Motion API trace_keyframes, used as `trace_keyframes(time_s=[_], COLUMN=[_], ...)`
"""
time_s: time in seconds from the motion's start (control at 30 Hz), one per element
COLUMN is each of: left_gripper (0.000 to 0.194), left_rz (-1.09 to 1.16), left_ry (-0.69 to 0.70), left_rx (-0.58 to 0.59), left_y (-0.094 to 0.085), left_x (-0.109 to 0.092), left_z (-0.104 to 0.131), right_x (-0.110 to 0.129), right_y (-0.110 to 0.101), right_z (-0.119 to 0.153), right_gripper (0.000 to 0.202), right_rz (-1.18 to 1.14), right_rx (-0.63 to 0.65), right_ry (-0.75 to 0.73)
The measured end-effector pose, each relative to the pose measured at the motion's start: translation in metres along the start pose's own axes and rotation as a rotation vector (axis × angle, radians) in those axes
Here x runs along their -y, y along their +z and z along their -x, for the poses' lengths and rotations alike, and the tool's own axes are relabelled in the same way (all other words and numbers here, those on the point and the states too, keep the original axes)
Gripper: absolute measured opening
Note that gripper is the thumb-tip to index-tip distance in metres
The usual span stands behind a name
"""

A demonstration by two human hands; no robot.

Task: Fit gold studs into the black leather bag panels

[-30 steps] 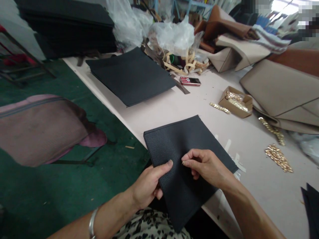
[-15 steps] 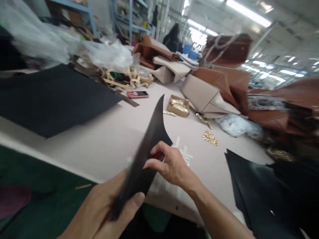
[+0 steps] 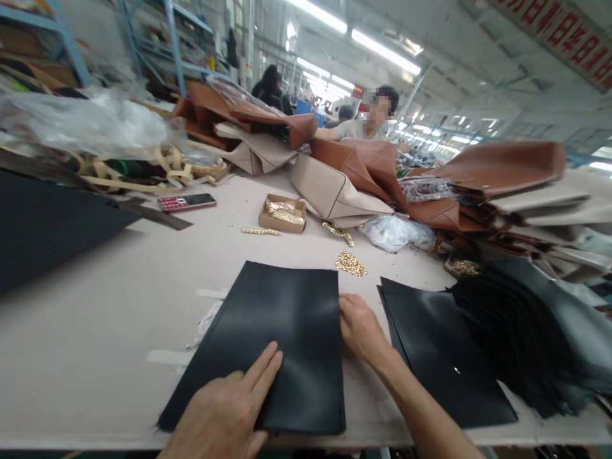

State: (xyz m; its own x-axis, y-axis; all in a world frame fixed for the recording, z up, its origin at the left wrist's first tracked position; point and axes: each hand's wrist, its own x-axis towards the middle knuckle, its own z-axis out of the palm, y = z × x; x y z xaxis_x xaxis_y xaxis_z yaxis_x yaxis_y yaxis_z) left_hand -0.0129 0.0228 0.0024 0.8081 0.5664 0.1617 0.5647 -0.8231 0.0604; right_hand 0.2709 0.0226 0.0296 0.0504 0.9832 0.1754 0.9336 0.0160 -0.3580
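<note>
A black leather panel lies nearly flat on the table in front of me, its near edge close to the table's front. My left hand rests on the panel's lower left part, index and middle fingers stretched out over the surface. At the panel's right edge, my right hand has its fingers curled, pinching that edge; the fingertips are partly hidden. White tape strips show on the table beside the panel's left edge.
More black panels are stacked on the right. Behind stand a small box of gold chain, a loose chain pile, a red phone and brown and beige bags. A person is beyond the bags.
The black panel has gone from being held up edge-on to lying on the table. My left hand has released its edge and lies on top; my right hand has moved to the right edge.
</note>
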Motion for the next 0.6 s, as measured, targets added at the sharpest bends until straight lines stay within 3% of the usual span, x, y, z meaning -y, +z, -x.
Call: trace_keyframes(time_s=[0.07,0.13,0.23,0.47,0.6], left_gripper=[0.083,0.079,0.076,0.073,0.072], left_rz=[-0.007,-0.029,-0.061,-0.028,-0.025], left_ry=[0.016,0.041,0.071,0.063,0.081], left_rx=[-0.059,-0.113,-0.184,-0.325,-0.291], left_y=[0.003,0.005,0.008,0.023,0.022], left_x=[0.001,0.004,0.008,0.011,0.012], left_z=[0.004,0.007,0.010,0.013,0.013], right_x=[-0.033,-0.060,-0.084,-0.092,-0.095], right_y=[-0.010,-0.016,-0.016,-0.005,-0.011], right_z=[-0.006,-0.015,-0.029,-0.046,-0.058], right_gripper=[0.030,0.034,0.036,0.035,0.033], right_rz=[0.226,0.287,0.377,0.512,0.541], right_rx=[-0.016,-0.006,0.035,0.116,0.113], right_ry=[0.065,0.104,0.122,0.127,0.151])
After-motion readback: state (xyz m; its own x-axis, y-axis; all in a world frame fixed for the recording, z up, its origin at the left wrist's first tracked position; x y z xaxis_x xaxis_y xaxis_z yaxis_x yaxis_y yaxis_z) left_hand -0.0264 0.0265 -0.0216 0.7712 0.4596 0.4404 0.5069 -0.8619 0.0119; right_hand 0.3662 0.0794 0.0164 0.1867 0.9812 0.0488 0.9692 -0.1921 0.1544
